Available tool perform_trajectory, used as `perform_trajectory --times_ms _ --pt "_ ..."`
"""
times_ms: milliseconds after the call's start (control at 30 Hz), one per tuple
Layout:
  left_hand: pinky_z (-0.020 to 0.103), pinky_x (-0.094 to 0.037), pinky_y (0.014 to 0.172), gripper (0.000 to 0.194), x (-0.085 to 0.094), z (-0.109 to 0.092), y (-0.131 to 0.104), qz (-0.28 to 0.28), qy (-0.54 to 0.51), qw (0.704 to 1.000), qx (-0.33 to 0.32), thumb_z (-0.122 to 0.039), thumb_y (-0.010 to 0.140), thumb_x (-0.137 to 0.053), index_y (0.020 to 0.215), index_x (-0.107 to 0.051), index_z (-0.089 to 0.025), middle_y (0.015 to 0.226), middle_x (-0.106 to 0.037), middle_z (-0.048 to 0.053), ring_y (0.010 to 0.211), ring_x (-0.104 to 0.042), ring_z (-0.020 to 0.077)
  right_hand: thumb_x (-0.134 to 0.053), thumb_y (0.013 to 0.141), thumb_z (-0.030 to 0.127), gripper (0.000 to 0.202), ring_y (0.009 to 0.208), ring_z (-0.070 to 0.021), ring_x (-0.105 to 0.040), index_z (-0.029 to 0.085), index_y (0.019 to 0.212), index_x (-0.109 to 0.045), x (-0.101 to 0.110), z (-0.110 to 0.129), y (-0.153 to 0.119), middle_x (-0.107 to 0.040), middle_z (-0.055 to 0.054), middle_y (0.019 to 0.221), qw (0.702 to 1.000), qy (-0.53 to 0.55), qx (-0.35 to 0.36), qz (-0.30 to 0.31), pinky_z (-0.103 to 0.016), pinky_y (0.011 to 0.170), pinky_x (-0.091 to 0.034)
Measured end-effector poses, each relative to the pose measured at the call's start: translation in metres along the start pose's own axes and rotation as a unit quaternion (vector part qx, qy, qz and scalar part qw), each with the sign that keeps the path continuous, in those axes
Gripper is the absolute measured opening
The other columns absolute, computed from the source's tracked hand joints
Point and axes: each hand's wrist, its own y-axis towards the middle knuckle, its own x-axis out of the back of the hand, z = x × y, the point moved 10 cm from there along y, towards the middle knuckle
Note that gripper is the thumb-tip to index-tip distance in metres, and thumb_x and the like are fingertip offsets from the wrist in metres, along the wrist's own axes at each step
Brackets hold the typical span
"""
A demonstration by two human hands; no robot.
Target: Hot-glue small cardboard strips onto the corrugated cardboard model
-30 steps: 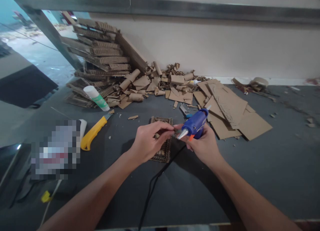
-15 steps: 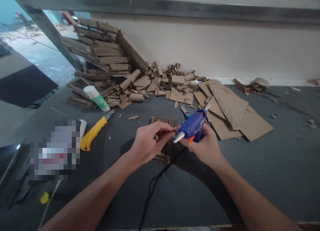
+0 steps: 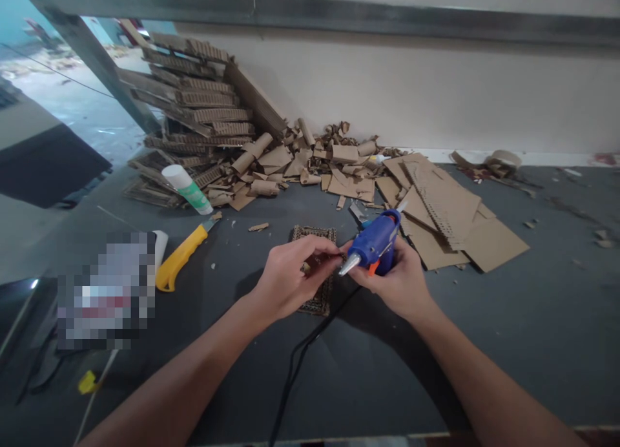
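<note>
My right hand [image 3: 394, 276] is wrapped round a blue glue gun [image 3: 375, 240], whose metal nozzle points down and to the left. Thumb and fingertips of my left hand [image 3: 298, 272] are pinched together close to the nozzle, meeting the fingertips of the right hand. Whatever sits in that pinch is too small and covered to name. Below the left hand, a rectangular frame of corrugated cardboard strips [image 3: 317, 305] lies on the dark table, its middle partly hidden by the hand. The gun's black cord [image 3: 293, 363] trails toward the table's front edge.
A yellow-handled cutter [image 3: 181, 258] and a white-and-green glue stick [image 3: 188, 190] lie on the left. Stacked corrugated pieces [image 3: 213, 101] rise behind them. Cardboard scraps [image 3: 305, 163] spread along the wall, with flat cardboard sheets [image 3: 448, 211] at right. A blurred-out object [image 3: 109, 292] lies left.
Both hands and the glue gun have shifted very slightly to the right. The left hand's pinch and the right hand's hold on the gun look the same.
</note>
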Motion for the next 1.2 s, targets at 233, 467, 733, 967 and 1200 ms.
perform_trajectory --times_ms 233,467,733,967,1200 --pt "0.016 -0.05 0.058 0.015 -0.001 -0.002 -0.003 0.01 0.025 0.999 -0.025 -0.011 0.087 -0.067 0.1 -0.061 -0.015 0.084 -0.07 0.002 0.06 -0.061 0.0067 -0.087 0.067 0.032 0.031 0.07 -0.0179 -0.069 0.021 0.088 -0.067 0.002 0.003 -0.001 -0.073 -0.002 0.078 1.0 -0.01 0.012 0.005 -0.03 0.065 -0.059" --pt "0.018 -0.049 0.058 0.017 -0.002 0.002 -0.004 0.012 0.011 1.0 -0.021 -0.012 0.087 -0.068 0.102 -0.062 -0.016 0.082 -0.066 0.001 0.059 -0.058 0.0071 -0.089 0.066 0.027 0.032 0.067 -0.0152 -0.067 0.023 0.088 -0.067 0.003 -0.003 -0.001 -0.072 0.0 0.078 1.0 0.021 0.023 0.005 -0.027 0.065 -0.058" --pt "0.018 -0.049 0.059 0.01 -0.006 -0.002 -0.004 0.041 0.005 0.998 -0.044 -0.014 0.094 -0.062 0.103 -0.061 -0.017 0.09 -0.07 0.004 0.065 -0.061 0.0089 -0.091 0.061 0.03 0.037 0.067 -0.0159 -0.066 0.022 0.088 -0.067 0.001 0.001 0.0 -0.071 0.0 0.076 1.0 0.019 0.012 0.014 -0.029 0.066 -0.058" --pt "0.021 -0.053 0.073 0.021 -0.01 0.004 -0.005 0.073 0.023 0.996 -0.041 -0.019 0.096 -0.062 0.117 -0.064 -0.021 0.105 -0.071 0.008 0.093 -0.07 0.0155 -0.085 0.072 0.033 0.03 0.052 -0.0113 -0.056 0.023 0.093 -0.067 -0.002 -0.005 0.0 -0.064 0.003 0.068 0.998 0.009 -0.038 0.041 -0.026 0.051 -0.051" --pt "0.022 -0.053 0.074 0.026 -0.013 0.002 -0.006 0.108 0.04 0.991 -0.067 -0.02 0.099 -0.057 0.121 -0.068 -0.028 0.107 -0.066 0.007 0.083 -0.068 0.0121 -0.091 0.065 0.029 0.042 0.04 -0.0051 -0.04 0.023 0.096 -0.063 -0.011 -0.026 -0.006 -0.052 0.009 0.059 0.983 0.086 -0.136 0.085 -0.018 0.035 -0.034"
